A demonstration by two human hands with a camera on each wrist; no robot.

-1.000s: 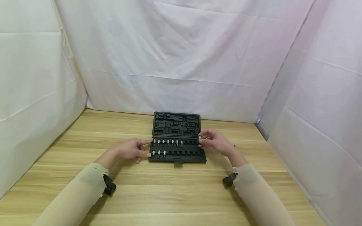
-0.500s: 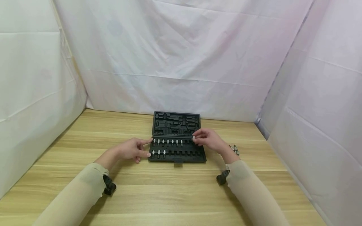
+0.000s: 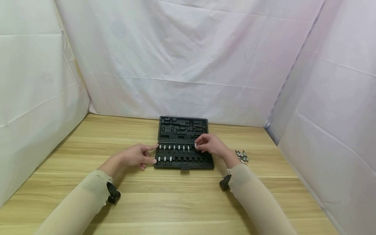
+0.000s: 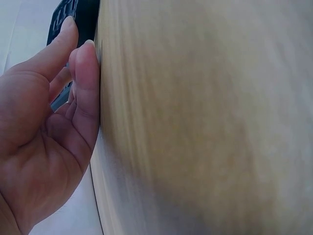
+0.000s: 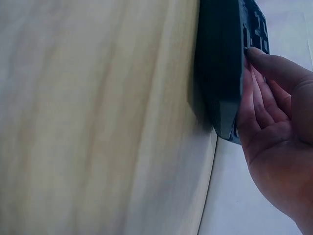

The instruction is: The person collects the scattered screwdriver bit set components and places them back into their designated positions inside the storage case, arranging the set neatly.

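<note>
A small metal bit (image 3: 195, 145) is pinched between thumb and fingertips of the right hand (image 3: 215, 146), at the back row of an open black case (image 3: 185, 154), just right of seven seated bits (image 3: 174, 148). Three more bits (image 3: 164, 160) are set in the front row. The case's left edge is touched by the left hand (image 3: 136, 155), index finger and thumb straight and spread apart. Right of both hands, loose bits (image 3: 244, 156) are scattered on the wood-grained table (image 3: 164, 202), which is enclosed by white sheeting (image 3: 176, 65).

Free tbl (image 3: 170, 195) nearside of case (image 3: 182, 154), loose bits (image 3: 244, 155) in way R
</note>
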